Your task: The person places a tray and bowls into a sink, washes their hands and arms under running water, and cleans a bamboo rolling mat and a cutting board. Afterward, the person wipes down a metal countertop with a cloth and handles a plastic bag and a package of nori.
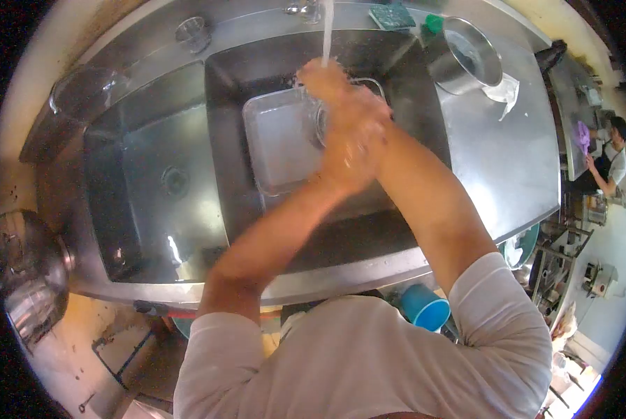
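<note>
Water stream [328, 31] at back of sink [341, 241], landing on right hand [323, 78]; its fingers blurred, can't tell how open. Left hand [351, 162] clasped round right arm [428, 185] near wrist. Tray [274, 143] inside sink.

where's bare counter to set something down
Bare: grey steel counter, between the dark steel right basin, round silver pot, crumpled white sheet and counter's outer edge. Crowded: that basin, with pale rectangular tray, left hand and right hand.
</note>
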{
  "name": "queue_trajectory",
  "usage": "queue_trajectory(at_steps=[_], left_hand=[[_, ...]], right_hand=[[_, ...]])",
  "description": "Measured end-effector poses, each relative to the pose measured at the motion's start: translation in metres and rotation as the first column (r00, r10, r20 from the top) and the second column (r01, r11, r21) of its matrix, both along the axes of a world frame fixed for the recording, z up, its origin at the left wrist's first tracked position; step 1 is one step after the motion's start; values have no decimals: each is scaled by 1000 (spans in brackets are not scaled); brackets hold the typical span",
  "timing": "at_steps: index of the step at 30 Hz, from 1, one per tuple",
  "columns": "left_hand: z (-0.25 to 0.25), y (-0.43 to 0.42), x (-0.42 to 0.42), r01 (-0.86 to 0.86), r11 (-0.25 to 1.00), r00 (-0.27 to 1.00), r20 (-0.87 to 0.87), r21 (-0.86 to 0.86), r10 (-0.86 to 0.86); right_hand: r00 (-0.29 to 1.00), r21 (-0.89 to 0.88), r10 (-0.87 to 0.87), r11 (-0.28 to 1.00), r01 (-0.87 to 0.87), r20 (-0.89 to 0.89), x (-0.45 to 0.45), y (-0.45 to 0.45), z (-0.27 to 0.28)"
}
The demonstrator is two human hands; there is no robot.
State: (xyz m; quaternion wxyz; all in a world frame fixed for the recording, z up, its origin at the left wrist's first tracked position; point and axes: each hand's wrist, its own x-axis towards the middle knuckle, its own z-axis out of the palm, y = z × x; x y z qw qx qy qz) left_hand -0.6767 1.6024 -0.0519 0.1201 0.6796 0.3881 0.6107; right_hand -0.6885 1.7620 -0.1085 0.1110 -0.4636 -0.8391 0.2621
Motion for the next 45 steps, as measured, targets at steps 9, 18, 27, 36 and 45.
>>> queue_trajectory(at_steps=[9,18,27,36,45], left_hand=[[39,72,-52,-160,894,875,-479,-419,-68],[2,108,-77,752,630,186,979,-195,80],[-18,117,-50,384,768,495,816,-513,298],[-40,148,-63,711,650,227,962,-268,149],[-69,173,-74,-431,642,874,-469,-634,125]], right_hand=[[993,-56,43,998,-37,113,15,-26,29],[335,-657,-582,732,-180,-741,24,-21,68],[12,-741,-751,648,-174,-660,11,-21,58],[680,261,-86,883,390,-728,18,-89,69],[645,320,227,947,28,-730,33,-190,105]])
